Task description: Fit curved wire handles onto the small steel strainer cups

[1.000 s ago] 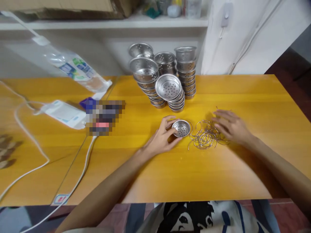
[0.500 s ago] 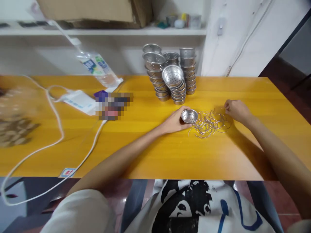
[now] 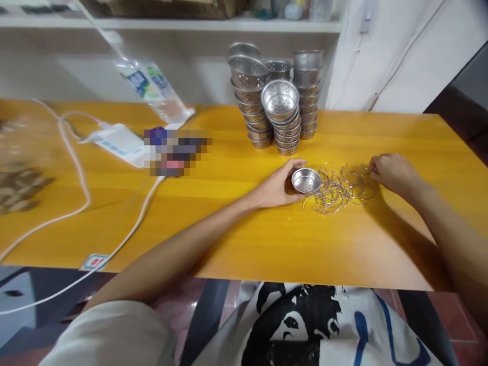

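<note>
We see an empty perforated cup beside the wire rings; our left hand grips it, our right hand pinches a ring

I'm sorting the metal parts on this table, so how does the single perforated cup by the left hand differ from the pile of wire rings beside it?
The perforated cup is one solid bowl-shaped piece with holes in its base; the wire rings are many thin open loops, tangled in a flat heap. The left hand grips the cup's side, while the right hand pinches at the heap's far edge. Both are shiny silver metal and lie on the yellow table.
</note>
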Tool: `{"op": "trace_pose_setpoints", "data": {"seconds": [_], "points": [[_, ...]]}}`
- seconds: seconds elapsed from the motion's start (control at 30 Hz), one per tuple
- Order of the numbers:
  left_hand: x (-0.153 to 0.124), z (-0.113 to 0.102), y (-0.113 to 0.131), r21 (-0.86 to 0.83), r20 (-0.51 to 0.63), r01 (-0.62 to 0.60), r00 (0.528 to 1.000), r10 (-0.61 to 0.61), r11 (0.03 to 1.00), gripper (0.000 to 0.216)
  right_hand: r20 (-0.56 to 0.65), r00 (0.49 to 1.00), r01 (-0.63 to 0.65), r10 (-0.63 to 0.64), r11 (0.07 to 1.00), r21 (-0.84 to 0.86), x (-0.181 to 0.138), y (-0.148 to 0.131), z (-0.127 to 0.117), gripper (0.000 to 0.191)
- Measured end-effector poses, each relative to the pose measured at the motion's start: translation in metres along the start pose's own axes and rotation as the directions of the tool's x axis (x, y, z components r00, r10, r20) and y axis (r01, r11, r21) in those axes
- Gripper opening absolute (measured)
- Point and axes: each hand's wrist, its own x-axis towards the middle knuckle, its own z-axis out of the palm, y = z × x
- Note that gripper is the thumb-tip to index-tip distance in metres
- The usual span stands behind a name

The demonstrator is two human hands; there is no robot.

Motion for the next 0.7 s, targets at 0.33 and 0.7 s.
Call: {"op": "trace_pose_setpoints", "data": {"seconds": [0.33,0.7], "points": [[-0.003,0.001,0.016,-0.212,0.008,0.046,0.999,-0.045,0.976,0.095,-0.564,0.807,0.408,-0.176,0.856,0.317,-0.03,-0.088,-0.026,0.013],[-0.017,0.023,0.041,-0.219,-0.021,-0.002,1.0,-0.002,0.976,0.089,-0.672,0.704,0.591,-0.231,0.714,0.374,-0.046,-0.117,-0.023,0.022]]}}
